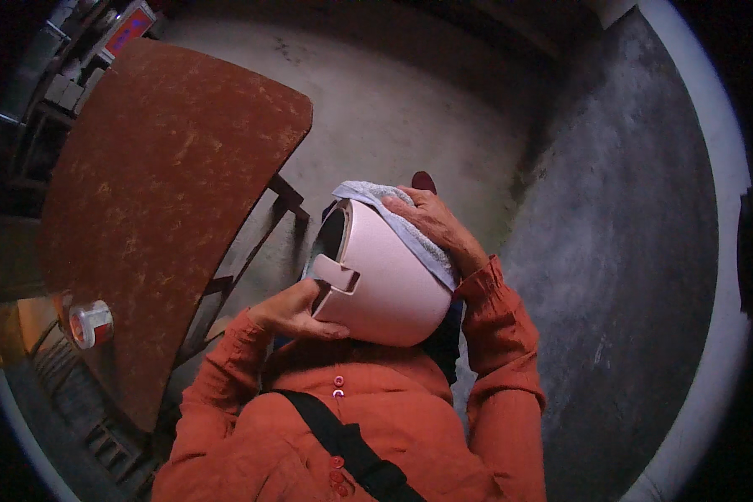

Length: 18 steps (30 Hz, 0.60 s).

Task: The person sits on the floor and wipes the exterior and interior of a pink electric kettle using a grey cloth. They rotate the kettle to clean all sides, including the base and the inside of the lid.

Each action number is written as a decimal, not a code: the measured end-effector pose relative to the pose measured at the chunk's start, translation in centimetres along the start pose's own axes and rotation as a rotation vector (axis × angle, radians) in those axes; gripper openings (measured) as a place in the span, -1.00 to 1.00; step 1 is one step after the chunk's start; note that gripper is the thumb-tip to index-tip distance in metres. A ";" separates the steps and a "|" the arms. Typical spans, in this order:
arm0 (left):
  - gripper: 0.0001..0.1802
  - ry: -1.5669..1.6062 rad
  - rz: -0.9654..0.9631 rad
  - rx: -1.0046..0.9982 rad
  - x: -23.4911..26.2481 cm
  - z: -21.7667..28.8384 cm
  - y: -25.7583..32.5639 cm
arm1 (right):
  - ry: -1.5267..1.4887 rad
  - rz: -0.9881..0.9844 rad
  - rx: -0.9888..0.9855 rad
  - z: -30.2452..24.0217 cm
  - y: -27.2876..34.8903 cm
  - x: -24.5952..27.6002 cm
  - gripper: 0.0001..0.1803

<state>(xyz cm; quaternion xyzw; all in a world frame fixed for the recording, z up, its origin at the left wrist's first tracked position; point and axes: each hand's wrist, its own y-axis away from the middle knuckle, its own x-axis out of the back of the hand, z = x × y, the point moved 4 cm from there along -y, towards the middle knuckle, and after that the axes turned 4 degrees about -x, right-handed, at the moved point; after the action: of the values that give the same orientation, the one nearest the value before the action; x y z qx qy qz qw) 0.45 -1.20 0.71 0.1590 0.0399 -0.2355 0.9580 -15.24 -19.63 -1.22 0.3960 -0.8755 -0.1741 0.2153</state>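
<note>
A pale pink, rounded container (397,284) with a projecting tab at its rim is held on its side in front of my body. Its mouth faces left and looks dark inside; I cannot tell what kind of vessel it is. My left hand (297,314) is closed on the rim just below the tab, with the thumb along the outer wall. On the far right side, my right hand (431,222) holds a light blue-grey towel (366,192) against the outer surface. The towel drapes down along that side, and some of my right fingers are hidden by its folds.
To the left stands a reddish-brown table (176,167) with worn patches and angled legs. A small white and red tub (91,325) sits near its edge. Boxes (130,29) lie at the far left. A grey wall (619,234) rises on the right.
</note>
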 end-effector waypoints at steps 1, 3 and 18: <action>-0.32 -0.007 0.027 0.002 0.1 0.0 0.0 | 0.010 0.011 0.031 0.2 -0.4 0.1 -0.45; -0.32 0.012 0.066 -0.067 0.1 0.7 -0.2 | 0.029 0.036 0.084 1.2 -1.2 0.0 -0.43; -0.44 -0.184 0.145 -0.261 -0.2 -2.4 -2.7 | 0.477 0.573 0.641 -5.3 5.2 -2.2 -0.57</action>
<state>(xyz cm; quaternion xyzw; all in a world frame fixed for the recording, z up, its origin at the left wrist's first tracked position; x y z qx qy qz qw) -1.01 -2.61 -2.34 0.0135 -0.0293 -0.1722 0.9845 -14.45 -15.42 5.17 0.2144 -0.8851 0.2656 0.3164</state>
